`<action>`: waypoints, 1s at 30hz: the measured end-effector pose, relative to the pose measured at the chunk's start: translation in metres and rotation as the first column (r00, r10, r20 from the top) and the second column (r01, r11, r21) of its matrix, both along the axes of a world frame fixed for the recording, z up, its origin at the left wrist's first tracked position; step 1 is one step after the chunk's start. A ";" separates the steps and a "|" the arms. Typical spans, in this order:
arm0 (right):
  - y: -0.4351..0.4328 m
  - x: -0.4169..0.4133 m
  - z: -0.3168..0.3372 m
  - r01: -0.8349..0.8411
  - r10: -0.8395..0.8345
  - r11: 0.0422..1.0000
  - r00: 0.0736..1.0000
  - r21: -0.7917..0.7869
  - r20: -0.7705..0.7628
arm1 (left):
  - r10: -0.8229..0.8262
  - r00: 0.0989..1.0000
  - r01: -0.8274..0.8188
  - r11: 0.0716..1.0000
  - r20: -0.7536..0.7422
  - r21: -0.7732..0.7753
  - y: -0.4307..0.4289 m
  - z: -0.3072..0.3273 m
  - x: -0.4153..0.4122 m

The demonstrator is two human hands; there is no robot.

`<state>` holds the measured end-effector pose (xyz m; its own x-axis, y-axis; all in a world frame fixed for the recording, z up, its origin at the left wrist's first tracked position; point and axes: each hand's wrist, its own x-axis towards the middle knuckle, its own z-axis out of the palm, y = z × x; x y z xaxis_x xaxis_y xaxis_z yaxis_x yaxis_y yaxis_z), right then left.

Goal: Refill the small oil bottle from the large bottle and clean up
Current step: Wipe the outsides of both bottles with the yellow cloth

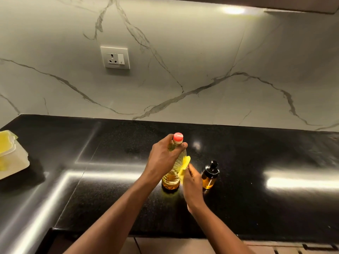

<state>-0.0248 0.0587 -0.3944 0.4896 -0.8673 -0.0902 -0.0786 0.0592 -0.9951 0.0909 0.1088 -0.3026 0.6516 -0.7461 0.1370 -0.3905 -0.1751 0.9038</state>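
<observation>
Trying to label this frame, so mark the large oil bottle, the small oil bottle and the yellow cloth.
large oil bottle (170,180), head view, oil-filled lower body
small oil bottle (207,181), head view, amber glass body
yellow cloth (185,163), head view, upper fold

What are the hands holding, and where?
The left hand grips the large bottle by its neck, under the red cap. The right hand holds a yellow cloth by its lower end, against the bottle.

Glossy black stone table (256,153), white grey-veined marble wall (201,52) behind. White socket-and-switch plate (115,57) on the wall. Pale plastic tub (12,160) far left.
</observation>
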 end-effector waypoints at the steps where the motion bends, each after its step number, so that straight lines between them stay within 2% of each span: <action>1: -0.001 0.001 -0.004 0.006 -0.006 0.998 1.000 0.060 -0.001 | 0.003 1.000 -0.003 1.000 0.012 -0.001 -0.001 -0.001 0.000; 4: -0.003 0.001 -0.014 0.026 -0.026 0.994 1.000 0.104 0.002 | 0.011 1.000 -0.011 1.000 0.027 -0.008 -0.001 -0.004 0.000; 7: -0.008 -0.003 -0.016 0.080 -0.079 0.996 0.997 0.048 -0.018 | 0.005 1.000 -0.005 1.000 0.031 -0.009 -0.001 -0.006 0.002; 12: -0.023 0.001 0.010 0.152 -0.149 0.988 0.985 -0.029 0.084 | -0.004 1.000 0.005 1.000 0.011 -0.029 -0.002 -0.007 0.003; 15: -0.023 0.005 0.013 0.121 -0.118 0.992 0.987 -0.024 0.113 | 0.001 1.000 -0.001 0.999 -0.011 -0.051 -0.004 -0.009 0.001; 20: -0.002 -0.003 -0.011 0.114 -0.111 0.990 0.993 -0.083 0.039 | 0.047 0.999 -0.044 0.994 0.025 -0.096 -0.005 -0.017 -0.003; 24: -0.006 -0.003 -0.018 0.085 -0.086 0.995 0.996 -0.045 -0.018 | 0.045 0.997 -0.040 0.996 0.065 -0.076 -0.004 -0.022 -0.003; 27: -0.024 0.005 -0.003 0.094 -0.093 0.996 0.995 -0.006 0.020 | 0.040 0.997 -0.035 0.997 0.071 -0.073 -0.003 -0.020 -0.003; 30: -0.035 0.008 0.014 0.088 -0.086 0.995 0.995 -0.037 0.051 | 0.029 0.998 -0.026 0.998 0.053 -0.054 -0.001 -0.021 -0.005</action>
<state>-0.0165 0.0233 -0.3802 0.4156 -0.9090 -0.0331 -0.0252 0.0249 -0.9994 0.0859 0.1073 -0.3235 0.6621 -0.7190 0.2112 -0.4346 -0.1388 0.8899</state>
